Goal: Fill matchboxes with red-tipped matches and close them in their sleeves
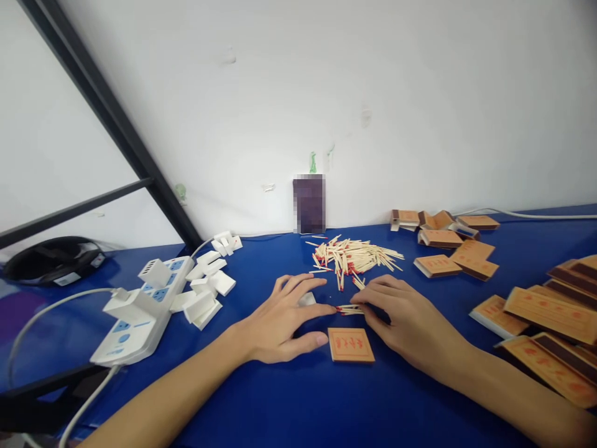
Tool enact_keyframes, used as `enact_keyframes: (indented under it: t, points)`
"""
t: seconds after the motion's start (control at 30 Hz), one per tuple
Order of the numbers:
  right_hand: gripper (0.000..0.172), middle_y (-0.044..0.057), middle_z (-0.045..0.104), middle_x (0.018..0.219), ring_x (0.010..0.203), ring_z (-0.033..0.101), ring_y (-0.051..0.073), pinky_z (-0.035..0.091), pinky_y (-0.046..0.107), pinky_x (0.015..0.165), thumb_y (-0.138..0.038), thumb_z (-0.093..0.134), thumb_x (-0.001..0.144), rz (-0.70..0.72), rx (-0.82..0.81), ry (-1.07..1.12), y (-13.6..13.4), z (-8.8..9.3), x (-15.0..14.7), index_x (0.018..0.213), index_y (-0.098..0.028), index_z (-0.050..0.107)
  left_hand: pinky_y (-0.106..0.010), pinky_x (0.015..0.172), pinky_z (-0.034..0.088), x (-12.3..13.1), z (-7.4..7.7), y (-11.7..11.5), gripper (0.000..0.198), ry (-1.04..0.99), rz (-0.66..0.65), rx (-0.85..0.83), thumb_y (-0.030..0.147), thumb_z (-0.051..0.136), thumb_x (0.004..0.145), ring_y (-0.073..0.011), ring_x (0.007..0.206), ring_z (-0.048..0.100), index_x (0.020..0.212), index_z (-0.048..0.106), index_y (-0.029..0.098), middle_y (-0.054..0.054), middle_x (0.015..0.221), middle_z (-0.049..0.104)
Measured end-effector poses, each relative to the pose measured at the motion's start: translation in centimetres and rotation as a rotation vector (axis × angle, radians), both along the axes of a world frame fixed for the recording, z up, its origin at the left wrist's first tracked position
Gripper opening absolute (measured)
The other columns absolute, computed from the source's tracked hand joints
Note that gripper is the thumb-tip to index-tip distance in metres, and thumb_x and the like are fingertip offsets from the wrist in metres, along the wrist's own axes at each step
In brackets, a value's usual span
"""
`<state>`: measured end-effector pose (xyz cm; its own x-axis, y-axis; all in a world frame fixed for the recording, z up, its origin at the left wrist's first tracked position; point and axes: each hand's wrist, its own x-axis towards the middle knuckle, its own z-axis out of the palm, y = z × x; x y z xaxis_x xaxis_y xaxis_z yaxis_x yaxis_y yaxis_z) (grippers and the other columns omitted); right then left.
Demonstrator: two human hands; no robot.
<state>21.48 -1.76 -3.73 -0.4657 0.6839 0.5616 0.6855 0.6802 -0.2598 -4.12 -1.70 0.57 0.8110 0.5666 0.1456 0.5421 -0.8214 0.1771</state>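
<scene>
A small bundle of matches (349, 310) lies flat on the blue table between my hands, red heads to the left. My right hand (396, 317) has its fingertips closed on the right end of the bundle. With fingers spread, my left hand (286, 317) rests palm down, its index fingertip at the match heads. Partly hidden under those fingers is a small white piece (306, 300), likely a matchbox tray. Just in front of the bundle lies an orange matchbox (351, 345) with red print. Behind my hands spreads a loose pile of matches (357, 254).
Orange matchboxes (550, 311) are heaped at the right, with more boxes (438, 236) farther back. White box trays (205, 292) lie left, beside a power strip (158, 311) with plugs and cables. A dark pixelated rectangle (309, 205) stands against the wall.
</scene>
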Motion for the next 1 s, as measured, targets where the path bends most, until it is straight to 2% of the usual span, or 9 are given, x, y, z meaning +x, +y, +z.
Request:
enact_keyframes:
  t: [0.13,0.4,0.67,1.0]
  points:
    - [0.02,0.005,0.072,0.087,0.086,0.061,0.022,0.049,0.037,0.074,-0.01,0.052,0.087,0.011,0.018,-0.002,-0.1,0.0,-0.2,0.09,-0.021,0.069,-0.059,0.112,0.024,-0.1,-0.1,0.0,0.048,-0.012,0.008,-0.01,0.05,0.043,0.097,-0.0348,0.142,0.028,0.137,0.053,0.024,-0.015,0.153,0.035]
    - [0.021,0.006,0.071,0.089,0.089,0.06,0.022,0.047,0.038,0.077,-0.008,0.054,0.084,0.041,-0.07,-0.006,-0.8,1.4,0.0,0.094,-0.021,0.069,-0.06,0.112,0.025,-0.2,-0.1,0.1,0.047,-0.019,0.016,-0.016,0.044,0.04,0.1,-0.0344,0.146,0.022,0.143,0.045,0.027,-0.014,0.155,0.031]
    - [0.02,0.004,0.07,0.092,0.089,0.059,0.02,0.044,0.036,0.076,-0.009,0.055,0.088,0.069,-0.118,-0.028,-0.5,1.1,0.2,0.094,-0.023,0.069,-0.069,0.112,0.021,-0.4,-0.6,0.4,0.051,0.004,0.025,-0.028,0.042,0.04,0.1,-0.0392,0.148,0.016,0.149,0.036,0.032,-0.012,0.161,0.021]
    - [0.021,0.005,0.069,0.09,0.084,0.058,0.02,0.045,0.037,0.078,-0.008,0.053,0.087,0.032,-0.092,-0.004,-0.5,1.5,0.4,0.095,-0.02,0.069,-0.07,0.111,0.021,0.0,-0.3,0.3,0.05,0.006,0.003,0.007,0.039,0.045,0.098,-0.0402,0.146,0.021,0.147,0.041,0.033,-0.012,0.16,0.025]
